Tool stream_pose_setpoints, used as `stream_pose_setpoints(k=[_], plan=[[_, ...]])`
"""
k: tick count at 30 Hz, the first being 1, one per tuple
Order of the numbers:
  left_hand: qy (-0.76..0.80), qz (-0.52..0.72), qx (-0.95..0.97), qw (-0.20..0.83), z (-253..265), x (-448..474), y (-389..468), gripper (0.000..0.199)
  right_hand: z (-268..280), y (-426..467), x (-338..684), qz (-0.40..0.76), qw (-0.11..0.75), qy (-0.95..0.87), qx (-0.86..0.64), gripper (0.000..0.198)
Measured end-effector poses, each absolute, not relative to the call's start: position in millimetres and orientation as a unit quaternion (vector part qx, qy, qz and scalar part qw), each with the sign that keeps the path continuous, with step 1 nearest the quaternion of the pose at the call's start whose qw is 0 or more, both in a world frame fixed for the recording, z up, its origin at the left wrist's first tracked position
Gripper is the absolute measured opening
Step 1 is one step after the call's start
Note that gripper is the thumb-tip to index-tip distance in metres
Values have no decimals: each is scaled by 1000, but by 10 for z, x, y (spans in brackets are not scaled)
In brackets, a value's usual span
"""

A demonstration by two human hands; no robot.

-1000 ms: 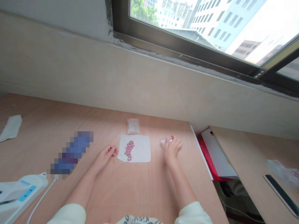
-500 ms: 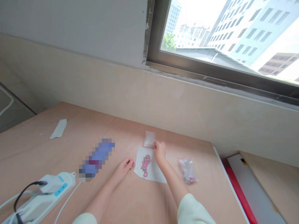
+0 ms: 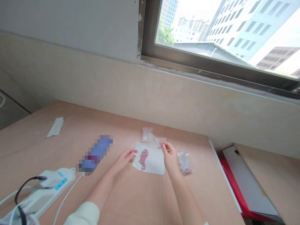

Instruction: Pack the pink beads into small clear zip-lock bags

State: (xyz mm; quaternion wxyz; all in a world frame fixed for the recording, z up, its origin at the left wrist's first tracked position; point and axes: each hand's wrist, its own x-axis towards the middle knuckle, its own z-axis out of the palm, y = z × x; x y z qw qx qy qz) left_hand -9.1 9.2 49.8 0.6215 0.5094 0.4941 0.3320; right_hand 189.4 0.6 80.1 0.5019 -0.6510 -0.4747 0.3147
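Observation:
My right hand [image 3: 170,157] pinches a small clear plastic bag [image 3: 153,140] at its right end, above the back edge of a white paper sheet [image 3: 156,164]. The bag looks empty. A pile of small pink and dark capsule-like pieces [image 3: 143,159] lies on the paper's left half. Just left of the pile is my left hand [image 3: 124,159], its fingers loosely apart with nothing in them, fingertips over the paper's left edge. Behind the paper lies another clear bag or bags [image 3: 146,133], partly hidden by the held one.
Right of my right hand lies a clear zip bag [image 3: 185,162] with some pink pieces inside. A blurred blue object [image 3: 97,154], a white power strip [image 3: 53,187] with cables and a paper scrap [image 3: 55,127] are to the left. Beyond the wooden table [image 3: 131,200] stands the wall.
My right hand has lifted a clear bag off those behind the paper and drawn it to the right. My left hand's fingers have opened and reached to the paper's edge. The view has shifted slightly.

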Motion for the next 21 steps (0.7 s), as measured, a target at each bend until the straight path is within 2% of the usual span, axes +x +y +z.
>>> stream_pose_setpoints(k=[3, 6, 8, 11, 13, 17, 21], plan=[[435, 308, 528, 661, 636, 13, 71, 32, 702, -186, 1858, 395, 489, -455, -631, 22], [408, 297, 543, 671, 670, 83, 44, 26, 566, -276, 1880, 408, 470, -447, -642, 23], [410, 294, 556, 661, 670, 99, 35, 24, 532, -303, 1902, 375, 461, -446, -669, 23], [431, 286, 581, 629, 682, 107, 33, 22, 606, -342, 1871, 238, 469, -443, -726, 22], [439, 281, 592, 615, 695, 128, 30, 21, 700, -370, 1787, 200, 465, -477, -718, 18], [434, 274, 597, 617, 710, 209, 10, 23, 830, -390, 1564, 327, 426, -556, -634, 15], [424, 278, 609, 610, 715, 225, -2, 26, 838, -336, 1482, 420, 426, -526, -605, 16]])
